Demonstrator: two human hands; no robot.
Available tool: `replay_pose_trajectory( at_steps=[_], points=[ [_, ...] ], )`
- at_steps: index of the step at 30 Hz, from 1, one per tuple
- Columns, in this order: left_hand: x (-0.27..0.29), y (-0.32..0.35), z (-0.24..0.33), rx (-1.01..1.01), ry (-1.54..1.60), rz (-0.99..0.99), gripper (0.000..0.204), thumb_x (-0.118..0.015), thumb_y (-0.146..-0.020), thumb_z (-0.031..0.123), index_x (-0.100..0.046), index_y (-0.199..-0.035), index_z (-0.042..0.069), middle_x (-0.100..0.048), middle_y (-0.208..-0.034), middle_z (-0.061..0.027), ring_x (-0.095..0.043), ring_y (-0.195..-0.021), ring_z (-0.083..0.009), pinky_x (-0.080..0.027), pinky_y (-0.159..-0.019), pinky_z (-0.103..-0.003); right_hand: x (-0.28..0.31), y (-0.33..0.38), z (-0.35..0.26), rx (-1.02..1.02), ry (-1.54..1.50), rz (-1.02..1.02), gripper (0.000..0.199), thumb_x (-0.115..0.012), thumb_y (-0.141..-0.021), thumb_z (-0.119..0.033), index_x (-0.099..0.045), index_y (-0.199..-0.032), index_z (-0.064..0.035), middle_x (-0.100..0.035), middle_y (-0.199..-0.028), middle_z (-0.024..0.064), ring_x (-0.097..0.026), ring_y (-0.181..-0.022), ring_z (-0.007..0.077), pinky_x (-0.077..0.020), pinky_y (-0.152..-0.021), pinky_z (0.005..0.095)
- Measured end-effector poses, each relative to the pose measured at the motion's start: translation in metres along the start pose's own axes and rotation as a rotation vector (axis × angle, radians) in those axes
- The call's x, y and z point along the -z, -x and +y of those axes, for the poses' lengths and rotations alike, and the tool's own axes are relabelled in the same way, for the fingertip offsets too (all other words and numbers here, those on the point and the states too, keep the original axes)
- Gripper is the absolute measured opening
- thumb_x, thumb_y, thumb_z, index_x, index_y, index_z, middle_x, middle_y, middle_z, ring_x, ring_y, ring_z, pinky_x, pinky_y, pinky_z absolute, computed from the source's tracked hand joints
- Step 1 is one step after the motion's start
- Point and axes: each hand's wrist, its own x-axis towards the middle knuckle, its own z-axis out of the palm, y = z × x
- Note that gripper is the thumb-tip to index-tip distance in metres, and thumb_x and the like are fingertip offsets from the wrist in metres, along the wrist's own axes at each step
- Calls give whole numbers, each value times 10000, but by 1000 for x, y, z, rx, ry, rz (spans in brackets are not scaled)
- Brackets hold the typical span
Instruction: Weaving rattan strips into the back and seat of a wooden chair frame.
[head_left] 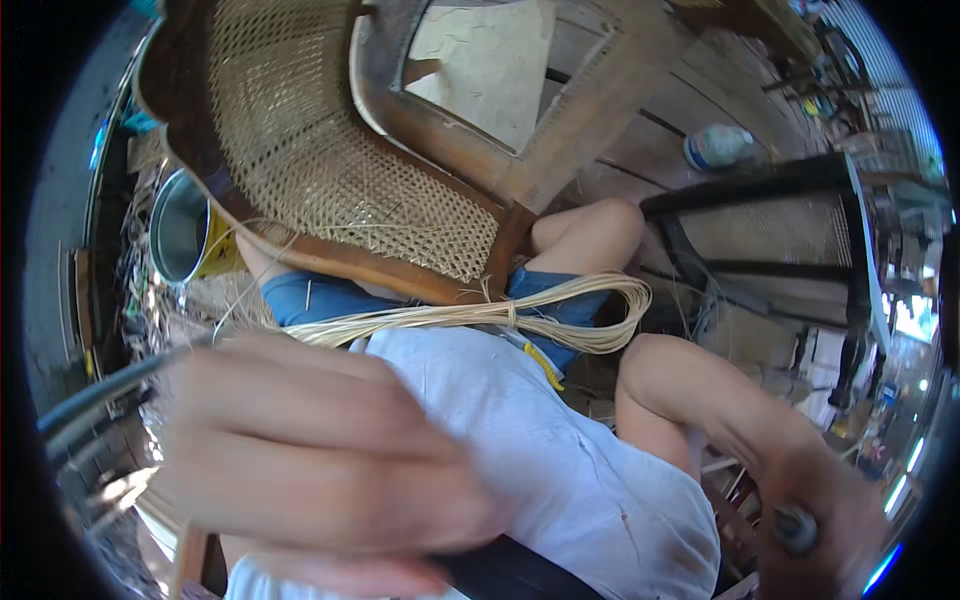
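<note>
A carved brown wooden chair frame with woven cane leans across my lap. Over my blue shorts, along its lower rail, lies a tied bundle of pale cane strands. My left hand is raised close in front of my white shirt. It is smeared by motion, so its grip and anything in it cannot be made out. Thin loose strands run between the cane panel and the area behind that hand. Off to the right, my bent arm ends in my right hand, closed around a tool whose grey rounded end shows.
A yellow-handled tool rests by my lap, under the bundle. To the left stands a yellow bucket. A dark chair with a cane panel stands on the right, and a plastic bottle lies on the floor beyond.
</note>
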Motion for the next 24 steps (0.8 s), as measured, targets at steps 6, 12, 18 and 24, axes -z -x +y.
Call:
replay_pose_trajectory(
  at_steps=[6,12,18,24],
  points=[
    [-33,-62,-11,-241,160,-16,54,-674,-756,-93,-694,-798,-67,-693,-733,-167,-656,-547,-170,-544,-469,-211,-47,42,134,-361,-632,216,223,-502,-954,-183,-642,-859,-37,-653,-809,81,-584,-596,78,-424,-470,219],
    [-52,-46,-27,-527,201,54,79,-648,-791,-38,-683,-722,-53,-670,-687,-152,-610,-498,-171,-480,-430,-234,-36,49,119,-670,-1158,186,286,-472,-991,-251,-645,-906,-41,-656,-833,90,-537,-515,45,-382,-417,197],
    [-51,-32,-26,-422,281,-143,174,-617,-883,75,-669,-1023,-14,-665,-845,-165,-651,-683,-196,-505,-571,-249,-48,67,151,-936,-760,265,267,-510,-972,-267,-639,-929,-38,-619,-801,56,-508,-543,42,-382,-454,199],
    [-38,-28,-39,-287,341,-508,176,-593,-913,120,-680,-1001,-6,-664,-848,-139,-644,-706,-191,-509,-619,-263,-105,103,170,-1239,-551,410,263,-548,-954,-283,-632,-953,-34,-582,-768,22,-480,-571,38,-381,-491,201]
  ],
)
